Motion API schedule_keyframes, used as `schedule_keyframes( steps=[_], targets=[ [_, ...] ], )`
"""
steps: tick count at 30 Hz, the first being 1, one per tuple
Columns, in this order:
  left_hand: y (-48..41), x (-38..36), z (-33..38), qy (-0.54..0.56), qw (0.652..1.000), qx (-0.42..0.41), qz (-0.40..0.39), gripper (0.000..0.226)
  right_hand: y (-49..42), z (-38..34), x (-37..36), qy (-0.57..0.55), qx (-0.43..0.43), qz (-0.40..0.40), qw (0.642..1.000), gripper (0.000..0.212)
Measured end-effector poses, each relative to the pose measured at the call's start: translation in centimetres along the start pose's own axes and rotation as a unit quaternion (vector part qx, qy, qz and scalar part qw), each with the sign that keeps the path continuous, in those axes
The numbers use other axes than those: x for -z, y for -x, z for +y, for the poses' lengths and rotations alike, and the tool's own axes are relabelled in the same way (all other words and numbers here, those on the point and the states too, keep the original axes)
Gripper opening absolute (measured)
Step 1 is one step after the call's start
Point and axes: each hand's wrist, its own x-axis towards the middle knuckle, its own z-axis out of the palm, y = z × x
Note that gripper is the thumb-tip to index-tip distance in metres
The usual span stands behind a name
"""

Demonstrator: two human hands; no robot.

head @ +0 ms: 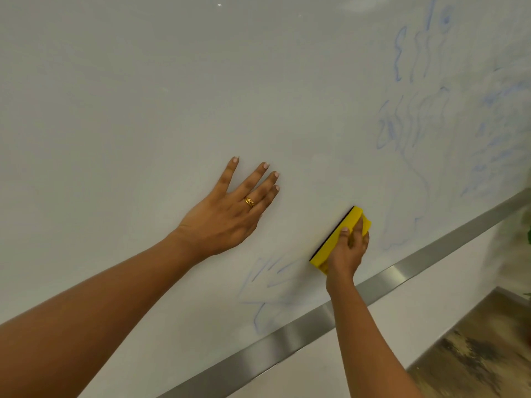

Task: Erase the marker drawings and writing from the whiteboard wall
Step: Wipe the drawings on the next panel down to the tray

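Note:
The whiteboard wall [143,96] fills most of the view. My left hand [230,208] lies flat on it with fingers straight and spread, a gold ring on one finger. My right hand [349,248] grips a yellow eraser [336,239] whose dark felt edge is against the board, low and right of centre. Faint blue marker lines [270,280] show just left of and below the eraser. More blue scribbles and writing [416,122] cover the board's right part, some smeared.
A brushed metal strip [287,340] runs along the board's lower edge, slanting up to the right. Below it is a plain white wall band [416,311]. A mottled floor [474,354] shows at bottom right, and green leaves [528,234] at the right edge.

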Motion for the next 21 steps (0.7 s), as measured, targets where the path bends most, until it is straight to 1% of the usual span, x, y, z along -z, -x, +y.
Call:
schedule_keyframes(
  steps=[2, 5, 9, 14, 17, 21],
  targets=[
    [0.0, -0.1, 0.0, -0.002, 1.0, -0.001, 0.004, 0.051, 0.6, -0.6, -0.3, -0.006, -0.021, 0.004, 1.0, 0.045],
    [0.0, -0.2, 0.0, -0.002, 1.0, -0.002, 0.008, 0.051, 2.5, -1.3, -1.4, 0.001, -0.018, -0.002, 1.0, 0.047],
    [0.0, -0.1, 0.0, 0.007, 1.0, -0.012, 0.013, 0.05, 6.7, -2.9, -3.7, 0.017, 0.026, -0.025, 0.999, 0.052],
    [0.4, 0.4, -0.2, 0.045, 0.999, -0.004, 0.019, 0.051, 12.7, -4.7, -6.4, 0.024, 0.115, -0.067, 0.991, 0.053],
    [1.8, 0.9, -0.3, 0.071, 0.997, 0.003, 0.008, 0.052, 14.5, -4.2, -7.0, 0.021, 0.141, -0.061, 0.988, 0.051],
    [4.4, 1.1, -0.6, 0.061, 0.998, -0.014, -0.013, 0.053, 15.0, -2.0, -6.8, 0.032, 0.149, -0.029, 0.988, 0.047]
  ],
)
